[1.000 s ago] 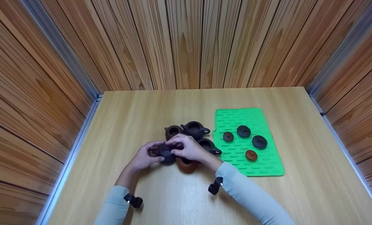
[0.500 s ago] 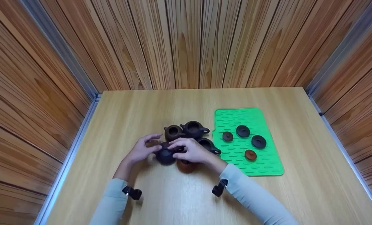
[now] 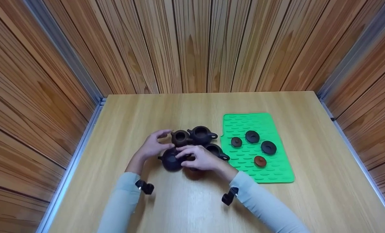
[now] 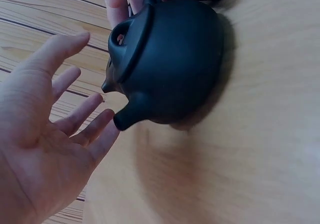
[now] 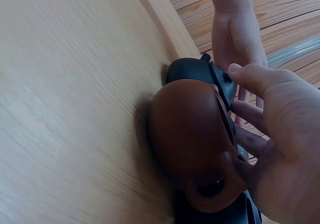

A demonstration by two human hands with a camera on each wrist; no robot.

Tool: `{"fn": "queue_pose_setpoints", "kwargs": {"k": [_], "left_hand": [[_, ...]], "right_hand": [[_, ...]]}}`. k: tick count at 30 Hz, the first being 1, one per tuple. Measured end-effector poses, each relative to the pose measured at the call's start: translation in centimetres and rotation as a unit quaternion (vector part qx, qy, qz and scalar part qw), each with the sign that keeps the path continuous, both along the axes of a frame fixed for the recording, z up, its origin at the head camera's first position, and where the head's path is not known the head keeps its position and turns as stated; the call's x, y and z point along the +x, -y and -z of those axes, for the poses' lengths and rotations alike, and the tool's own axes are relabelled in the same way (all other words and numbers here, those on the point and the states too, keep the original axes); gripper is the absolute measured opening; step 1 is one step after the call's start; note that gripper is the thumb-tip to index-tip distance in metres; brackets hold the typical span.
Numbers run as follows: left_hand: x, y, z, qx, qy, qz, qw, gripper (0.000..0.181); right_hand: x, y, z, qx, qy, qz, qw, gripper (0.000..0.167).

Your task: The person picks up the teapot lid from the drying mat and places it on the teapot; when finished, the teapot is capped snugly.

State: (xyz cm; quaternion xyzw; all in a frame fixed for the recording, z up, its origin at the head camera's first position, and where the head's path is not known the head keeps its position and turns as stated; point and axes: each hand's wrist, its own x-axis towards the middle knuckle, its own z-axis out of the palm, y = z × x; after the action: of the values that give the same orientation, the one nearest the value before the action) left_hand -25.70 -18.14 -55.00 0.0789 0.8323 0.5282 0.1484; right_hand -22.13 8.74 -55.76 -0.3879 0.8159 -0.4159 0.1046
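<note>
A black teapot [image 3: 172, 160] stands on the table with its bridge-knobbed lid [image 4: 122, 49] on. My left hand [image 3: 154, 144] is spread beside its spout [image 4: 131, 113], fingers held apart and gripping nothing. Close to those fingertips is a small brown teapot [image 3: 180, 138] without a lid. My right hand [image 3: 200, 157] hovers at the black teapot's right side, thumb [image 5: 250, 76] and fingers loosely bent near its top. Whether they touch it I cannot tell. Under the right hand sits a reddish-brown teapot [image 5: 187, 129], mostly hidden in the head view.
Two further black teapots without lids, one at the back [image 3: 201, 134] and one at the right [image 3: 215, 150], crowd the group. A green mat [image 3: 244, 121] to the right carries several lids, two black [image 3: 252, 136], a dark brown [image 3: 236, 141] and a reddish-brown one [image 3: 260, 161].
My left hand has let go of the black teapot and moved up and away toward the small brown teapot. The right hand has shifted slightly right, its fingers looser.
</note>
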Motion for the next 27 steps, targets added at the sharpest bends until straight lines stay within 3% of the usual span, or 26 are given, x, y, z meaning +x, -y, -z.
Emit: {"fn": "queue_pose_setpoints", "kwargs": {"k": [13, 23, 27], "left_hand": [[-2.3, -1.4, 0.9, -0.015, -0.015, 0.026, 0.9994, 0.066], [-2.5, -2.4, 1.9, -0.015, -0.027, 0.016, 0.9994, 0.058], [-2.6, -2.5, 1.8, -0.013, -0.013, 0.007, 0.9998, 0.057]], "right_hand": [[-0.2, -0.5, -0.4, 0.015, 0.002, -0.031, 0.9994, 0.036], [-0.6, -0.7, -0.5, 0.027, 0.024, -0.04, 0.9985, 0.041], [-0.5, -0.7, -0.6, 0.028, 0.026, -0.039, 0.9985, 0.041]]}}
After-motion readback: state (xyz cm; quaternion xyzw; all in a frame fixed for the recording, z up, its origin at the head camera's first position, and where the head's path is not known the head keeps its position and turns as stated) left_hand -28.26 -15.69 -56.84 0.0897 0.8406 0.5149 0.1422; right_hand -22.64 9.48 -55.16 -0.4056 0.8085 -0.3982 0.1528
